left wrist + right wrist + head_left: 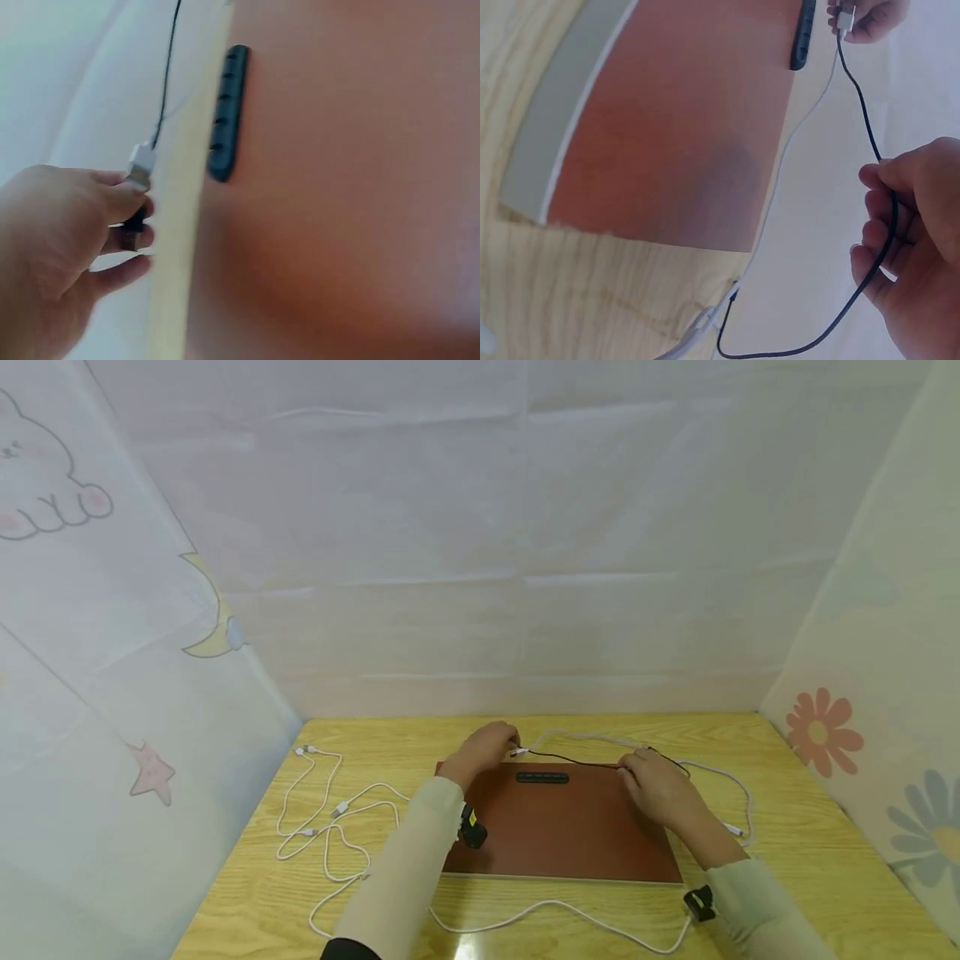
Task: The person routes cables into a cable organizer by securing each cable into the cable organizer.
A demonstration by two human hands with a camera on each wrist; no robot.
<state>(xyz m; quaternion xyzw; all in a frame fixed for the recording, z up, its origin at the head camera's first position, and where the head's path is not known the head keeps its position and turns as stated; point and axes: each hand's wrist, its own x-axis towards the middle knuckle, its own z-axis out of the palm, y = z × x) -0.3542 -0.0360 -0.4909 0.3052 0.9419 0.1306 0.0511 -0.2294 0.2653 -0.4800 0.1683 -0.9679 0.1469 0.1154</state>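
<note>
My left hand (483, 752) is behind the back edge of a reddish-brown board (570, 835). Its thumb and fingers pinch a white USB plug (139, 166) together with a black plug (134, 220), partly hidden by the fingers. A thin black cable (866, 112) runs from there to my right hand (660, 785), at the board's back right corner. In the right wrist view, that hand's thumb and fingers pinch the black cable, which loops on down below it. A black slotted cable clip (542, 777) sits on the board near the back edge, between both hands.
A white cable (592, 737) passes behind the board and curves down its right side to a white plug (732, 829). Tangled white cables (330, 827) with several plugs lie on the wooden table (247, 877) at left. Another white cable (525, 912) crosses the front.
</note>
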